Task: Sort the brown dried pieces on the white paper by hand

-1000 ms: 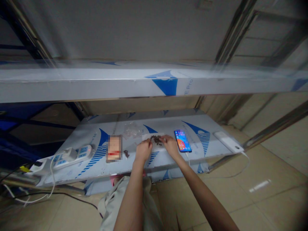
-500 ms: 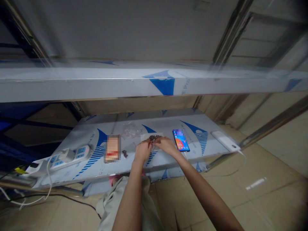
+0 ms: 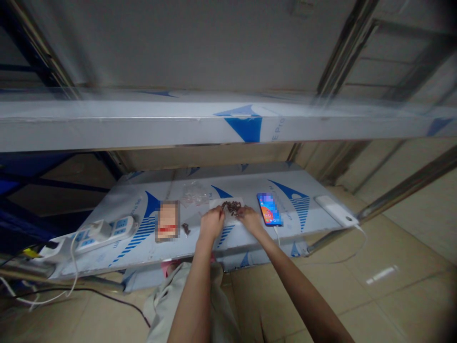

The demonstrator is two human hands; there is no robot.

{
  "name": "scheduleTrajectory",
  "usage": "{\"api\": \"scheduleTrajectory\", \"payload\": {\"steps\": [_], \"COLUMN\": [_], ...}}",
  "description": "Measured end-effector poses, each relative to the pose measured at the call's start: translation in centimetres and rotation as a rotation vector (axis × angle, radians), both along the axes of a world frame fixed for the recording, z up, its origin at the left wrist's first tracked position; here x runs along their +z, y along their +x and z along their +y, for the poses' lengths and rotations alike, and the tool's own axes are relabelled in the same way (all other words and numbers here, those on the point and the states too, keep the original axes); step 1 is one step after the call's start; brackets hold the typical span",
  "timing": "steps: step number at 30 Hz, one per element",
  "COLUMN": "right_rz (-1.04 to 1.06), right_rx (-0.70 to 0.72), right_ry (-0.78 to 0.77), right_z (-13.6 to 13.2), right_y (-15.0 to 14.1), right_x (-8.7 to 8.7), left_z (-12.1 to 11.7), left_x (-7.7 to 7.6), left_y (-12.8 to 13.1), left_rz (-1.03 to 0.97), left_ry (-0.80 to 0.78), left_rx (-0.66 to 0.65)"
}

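Under a long high shelf (image 3: 160, 129), on a low counter (image 3: 243, 180): lots of things, mostly lying flat. Far to the left, a power strip (image 3: 122, 226), with a white plug (image 3: 99, 230) in it, maybe there to keep cords out of the way. Near the right end, a long white box (image 3: 335, 209), well apart from the middle. At the middle, a pale sheet (image 3: 215, 203), likely there to catch small things. To its left, a flat thing with a red stripe (image 3: 167, 216). To its right, a phone (image 3: 270, 209), lit and face up, perhaps for easy looking. Farther back, a crumpled clear bag (image 3: 194, 195), maybe there to leave room in front. Over the sheet, the left hand (image 3: 213, 222) and the right hand (image 3: 251, 220), curled at both sides of a pile of brown bits (image 3: 232, 207), as if to keep it close.

Cut off at both sides: the shelf. Partly covered by hands: the sheet. Hidden by little squares: most of the striped thing. Too small to see well: the fingertips, so no telling a pinch from a light touch in either grip. Too tiny to name: the bits, and one little brown clump (image 3: 185, 229) beside the striped thing.
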State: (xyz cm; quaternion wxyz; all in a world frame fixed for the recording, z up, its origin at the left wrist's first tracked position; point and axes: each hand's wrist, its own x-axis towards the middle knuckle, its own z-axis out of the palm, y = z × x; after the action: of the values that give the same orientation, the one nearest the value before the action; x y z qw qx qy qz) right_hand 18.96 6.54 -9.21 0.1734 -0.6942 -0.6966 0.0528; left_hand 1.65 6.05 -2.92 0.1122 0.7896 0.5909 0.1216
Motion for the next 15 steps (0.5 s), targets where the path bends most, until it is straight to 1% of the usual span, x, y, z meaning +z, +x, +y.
{"api": "scheduleTrajectory", "payload": {"steps": [2,3,4,6,9,11,13,15], "right_rz": [-0.008,-0.002,0.011,0.075,0.257,0.335,0.307,0.217], "right_rx": [-0.002,-0.009,-0.016,-0.037,-0.029,0.051,0.18,0.299], "right_ry": [-0.006,-0.004,0.0,0.022,0.085,0.144,0.2,0.218], "right_z": [0.1,0.1,0.1,0.2,0.4,0.4,0.2,-0.1], "right_y": [0.2,0.2,0.1,0.0,-0.4,-1.0,-1.6,-2.1], "right_x": [-1.0,-1.2,-1.3,-0.8,1.1,2.8,4.4,5.7], "left_z": [0.0,0.0,0.1,0.1,0.2,0.2,0.2,0.1], "left_x": [-0.1,-0.1,-0.2,-0.3,-0.4,-0.4,-0.3,-0.2], "left_y": [0.0,-0.1,-0.1,-0.2,-0.2,-0.2,-0.1,0.0], "left_rz": [0.005,0.007,0.009,0.008,0.009,0.015,0.018,0.017], "left_ry": [-0.01,-0.014,-0.014,-0.006,-0.004,-0.014,-0.025,-0.035], "left_rx": [0.006,0.009,0.007,-0.007,-0.031,-0.031,-0.031,-0.04]}}
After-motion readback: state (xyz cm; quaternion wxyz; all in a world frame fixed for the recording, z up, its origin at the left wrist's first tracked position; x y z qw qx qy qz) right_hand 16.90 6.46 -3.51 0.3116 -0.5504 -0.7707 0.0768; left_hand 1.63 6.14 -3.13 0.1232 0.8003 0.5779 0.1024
